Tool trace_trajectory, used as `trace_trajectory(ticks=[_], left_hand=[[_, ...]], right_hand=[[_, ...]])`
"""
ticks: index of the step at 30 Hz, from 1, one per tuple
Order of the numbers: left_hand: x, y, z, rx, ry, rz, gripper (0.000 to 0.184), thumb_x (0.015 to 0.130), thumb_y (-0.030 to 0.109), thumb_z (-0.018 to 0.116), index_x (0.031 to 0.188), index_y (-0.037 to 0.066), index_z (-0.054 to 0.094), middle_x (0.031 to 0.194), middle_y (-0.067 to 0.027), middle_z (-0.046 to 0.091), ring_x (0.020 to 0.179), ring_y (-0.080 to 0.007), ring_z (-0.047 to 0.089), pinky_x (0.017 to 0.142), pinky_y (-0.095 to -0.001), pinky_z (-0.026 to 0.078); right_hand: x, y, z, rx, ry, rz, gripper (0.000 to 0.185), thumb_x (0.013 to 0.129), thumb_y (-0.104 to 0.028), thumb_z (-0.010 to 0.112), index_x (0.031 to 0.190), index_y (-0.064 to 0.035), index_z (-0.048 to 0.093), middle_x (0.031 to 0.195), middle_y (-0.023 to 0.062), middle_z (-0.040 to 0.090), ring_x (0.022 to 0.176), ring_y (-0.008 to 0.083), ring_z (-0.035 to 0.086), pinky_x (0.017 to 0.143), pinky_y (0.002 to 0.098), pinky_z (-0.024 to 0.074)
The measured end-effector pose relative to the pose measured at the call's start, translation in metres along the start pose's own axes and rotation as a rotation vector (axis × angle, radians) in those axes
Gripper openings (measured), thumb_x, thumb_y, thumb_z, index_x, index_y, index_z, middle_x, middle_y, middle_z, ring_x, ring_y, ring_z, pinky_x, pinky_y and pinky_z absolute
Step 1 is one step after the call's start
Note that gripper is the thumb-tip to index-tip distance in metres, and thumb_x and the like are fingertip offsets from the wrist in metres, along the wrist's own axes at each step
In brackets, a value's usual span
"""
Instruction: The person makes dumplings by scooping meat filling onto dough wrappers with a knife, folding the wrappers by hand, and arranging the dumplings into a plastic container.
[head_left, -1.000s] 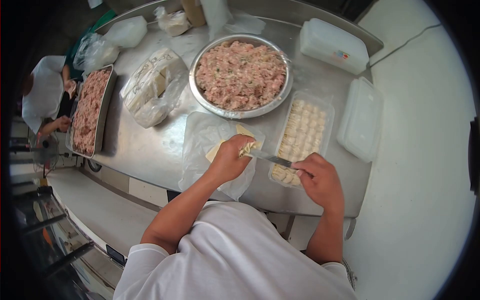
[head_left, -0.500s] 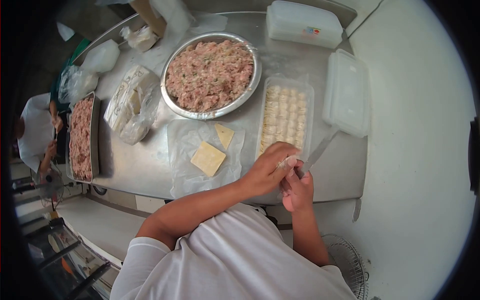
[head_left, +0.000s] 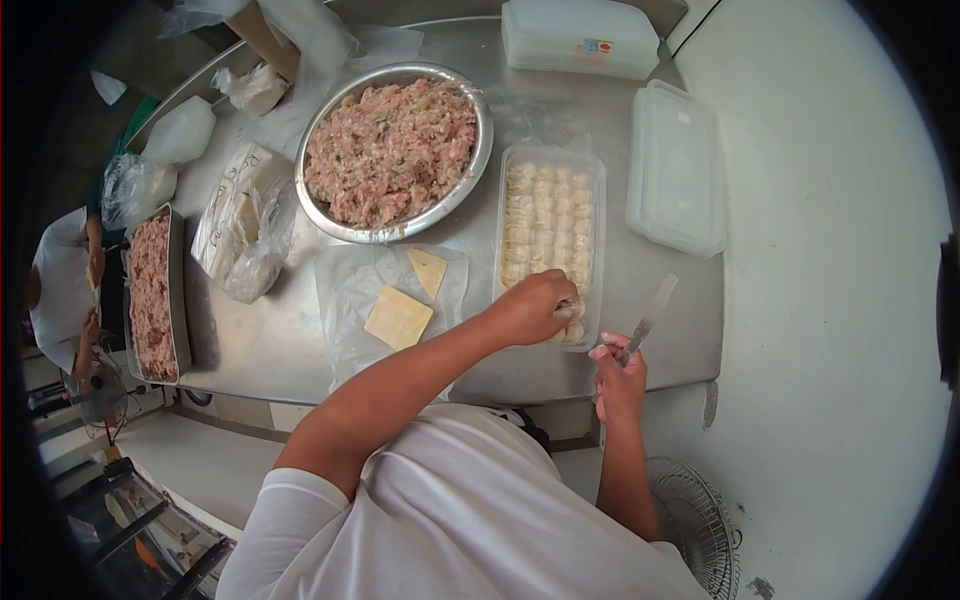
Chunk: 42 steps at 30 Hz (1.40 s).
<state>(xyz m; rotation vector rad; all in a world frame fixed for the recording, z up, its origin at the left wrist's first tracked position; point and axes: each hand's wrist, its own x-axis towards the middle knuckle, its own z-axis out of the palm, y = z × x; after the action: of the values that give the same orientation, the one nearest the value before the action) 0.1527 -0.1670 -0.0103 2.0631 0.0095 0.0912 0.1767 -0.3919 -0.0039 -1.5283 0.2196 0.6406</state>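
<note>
Now | left hand (head_left: 543, 303) over tray (head_left: 599, 225), fingers' grip unclear | right hand (head_left: 621, 382) beside tray, pinching spatula (head_left: 654, 308) | dumplings (head_left: 546, 214) likely soft: cup sides

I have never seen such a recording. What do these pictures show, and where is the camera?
There is no machine: a person works with two bare hands. One camera, worn on that person's head, looks forward and down, over the white shirt, onto a metal table. The left hand is at the near end of a tub of dumplings; whatever it may hold is mostly hidden. The right hand holds a flat blade. Left of the tub, pale wrappers lie on a thin sheet; beyond them stands a bowl heaped with minced meat.
</note>
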Motion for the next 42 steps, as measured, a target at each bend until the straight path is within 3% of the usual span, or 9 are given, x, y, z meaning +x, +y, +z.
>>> trace_trajectory(ticks=[5,10,15,19,24,27,31,38,42], left_hand=[[-0.001,-0.001,0.029,-0.117,0.081,0.011,0.011,0.083,0.006,0.070,0.093,0.001,0.069,0.098,-0.0188,0.066,0.094,-0.0394,0.063,0.086,-0.0474,0.052],[-0.001,-0.004,0.034,0.170,-0.002,-0.053,0.029,0.084,0.005,0.072,0.113,0.002,0.068,0.110,-0.0192,0.069,0.102,-0.0392,0.064,0.091,-0.0465,0.052],[-0.010,0.001,0.029,0.096,0.047,-0.024,0.032,0.081,0.003,0.070,0.113,0.002,0.066,0.113,-0.0182,0.067,0.104,-0.0391,0.062,0.092,-0.0463,0.051],[-0.043,0.008,-0.023,0.090,0.222,0.087,0.028,0.083,0.003,0.073,0.110,0.002,0.065,0.112,-0.0160,0.066,0.105,-0.0384,0.061,0.092,-0.0461,0.051],[-0.138,-0.024,-0.077,0.355,0.530,-0.154,0.034,0.080,0.009,0.081,0.109,0.002,0.064,0.115,-0.0171,0.064,0.109,-0.0377,0.060,0.094,-0.0464,0.050],[-0.171,-0.025,-0.078,0.392,0.534,-0.395,0.036,0.077,0.010,0.083,0.108,0.004,0.065,0.121,-0.0169,0.062,0.113,-0.0387,0.058,0.094,-0.0464,0.051],[-0.184,-0.045,-0.062,0.426,0.598,-0.330,0.038,0.071,0.005,0.083,0.105,0.007,0.067,0.122,-0.0155,0.061,0.109,-0.0372,0.057,0.093,-0.0459,0.048],[-0.186,-0.044,-0.069,0.338,0.613,-0.300,0.011,0.081,0.007,0.074,0.091,0.006,0.072,0.118,-0.0142,0.063,0.109,-0.0359,0.056,0.094,-0.0453,0.046],[-0.189,-0.048,-0.072,0.311,0.600,-0.290,0.014,0.084,0.006,0.072,0.097,0.004,0.069,0.115,-0.0155,0.063,0.104,-0.0352,0.058,0.092,-0.0422,0.047]], right_hand=[[0.003,0.014,0.001,-0.007,0.028,0.007,0.031,0.089,-0.006,0.073,0.118,-0.0020,0.062,0.093,0.0026,0.063,0.060,0.0036,0.048,0.045,0.0201,0.0315],[0.008,0.014,0.000,-0.055,0.051,0.030,0.029,0.089,-0.006,0.073,0.115,-0.0014,0.063,0.092,0.0016,0.062,0.066,0.0056,0.052,0.051,0.0212,0.0380],[0.019,-0.012,0.001,-0.375,0.059,-0.181,0.030,0.093,-0.009,0.069,0.121,-0.0002,0.064,0.094,0.0029,0.061,0.083,0.0105,0.057,0.075,0.0271,0.0472],[0.022,-0.062,0.032,-0.753,-0.092,-0.563,0.030,0.097,-0.007,0.062,0.126,-0.0009,0.064,0.092,0.0074,0.060,0.081,0.0151,0.059,0.074,0.0301,0.0482],[0.029,-0.113,0.106,-1.055,-0.382,-0.971,0.035,0.093,0.000,0.056,0.124,-0.0075,0.068,0.091,0.0134,0.060,0.079,0.0310,0.063,0.073,0.0372,0.0523],[0.041,-0.129,0.156,-1.225,-0.491,-1.137,0.036,0.089,0.001,0.058,0.120,-0.0105,0.071,0.090,0.0105,0.061,0.081,0.0305,0.064,0.072,0.0404,0.0534],[0.042,-0.140,0.230,-1.346,-0.474,-1.368,0.031,0.086,-0.004,0.059,0.112,-0.0126,0.074,0.090,0.0077,0.062,0.082,0.0279,0.066,0.071,0.0399,0.0555],[0.065,-0.137,0.302,-1.512,-0.732,-1.482,0.030,0.088,-0.010,0.054,0.113,-0.0136,0.072,0.094,0.0081,0.066,0.088,0.0300,0.068,0.073,0.0441,0.0562],[0.080,-0.137,0.298,-1.509,-0.852,-1.395,0.025,0.086,-0.007,0.055,0.105,-0.0108,0.071,0.096,0.0082,0.069,0.089,0.0306,0.070,0.075,0.0447,0.0571]])
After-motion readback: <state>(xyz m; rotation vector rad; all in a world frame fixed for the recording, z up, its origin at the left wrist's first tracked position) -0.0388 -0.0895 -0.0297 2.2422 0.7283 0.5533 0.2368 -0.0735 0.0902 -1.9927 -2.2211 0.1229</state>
